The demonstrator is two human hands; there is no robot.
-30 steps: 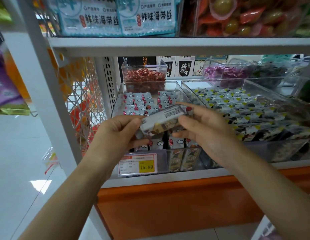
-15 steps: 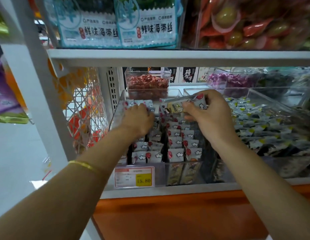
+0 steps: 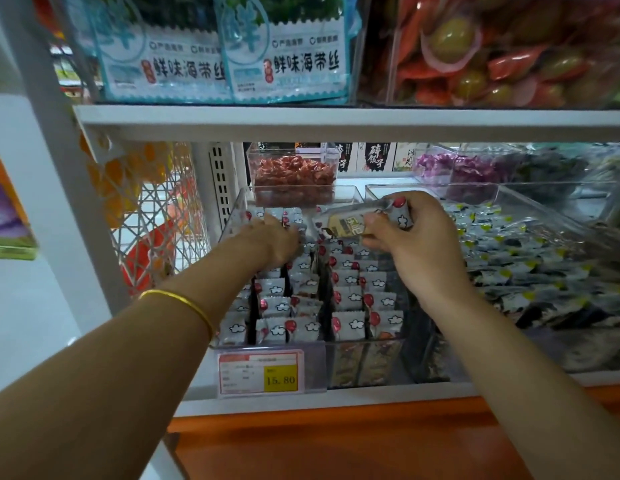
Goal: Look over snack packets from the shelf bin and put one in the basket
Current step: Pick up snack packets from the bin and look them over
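Observation:
A clear shelf bin [image 3: 364, 341] holds rows of small grey snack packets [image 3: 346, 299] with red dots and white clouds. My right hand [image 3: 416, 244] is over the back of the bin, shut on one such snack packet [image 3: 357, 221] held flat above the rows. My left hand [image 3: 270, 240] reaches into the rear left of the bin, fingers down among the packets; whether it grips one is hidden. No basket shows in this view.
A yellow price tag [image 3: 280, 378] reading 15.80 is clipped to the bin front. A second clear bin [image 3: 530, 251] of yellow-marked packets sits to the right. A small tub of red sweets [image 3: 294, 173] stands behind. The upper shelf [image 3: 336, 123] overhangs closely. A wire rack [image 3: 145, 216] hangs left.
Both hands moved from in front of the bin up into its rear. My left hand let go of the packet and dipped among the rows; my right hand kept it.

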